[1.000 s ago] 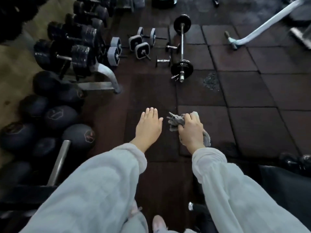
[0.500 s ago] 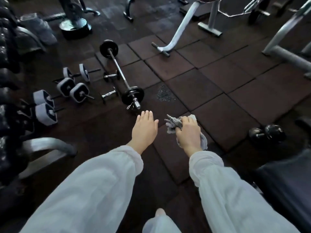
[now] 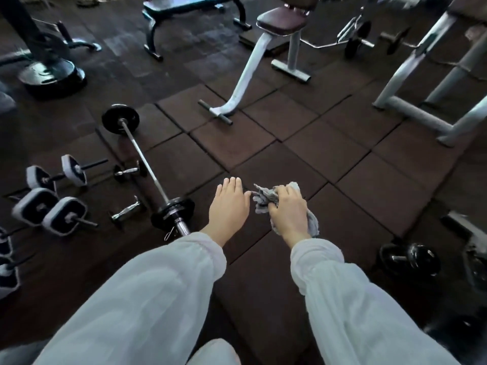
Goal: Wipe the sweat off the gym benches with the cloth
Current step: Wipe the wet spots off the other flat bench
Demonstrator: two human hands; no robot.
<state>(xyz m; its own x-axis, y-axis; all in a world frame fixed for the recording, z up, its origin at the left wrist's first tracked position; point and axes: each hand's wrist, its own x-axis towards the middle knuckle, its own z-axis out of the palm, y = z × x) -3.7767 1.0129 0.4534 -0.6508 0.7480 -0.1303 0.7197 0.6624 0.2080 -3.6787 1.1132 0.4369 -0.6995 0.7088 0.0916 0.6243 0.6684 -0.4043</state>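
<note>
Gripping one grey cloth (image 3: 264,200), the right hand (image 3: 287,212) curls round it; the left hand (image 3: 228,208) hovers flat, fingers straight, above one barbell (image 3: 147,167) and two benches (image 3: 283,22).

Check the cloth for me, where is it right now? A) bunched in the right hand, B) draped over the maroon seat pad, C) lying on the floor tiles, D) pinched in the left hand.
A: the grey cloth is bunched in the grip of the right hand, while the left hand is flat, fingers straight, holding nothing.
</note>
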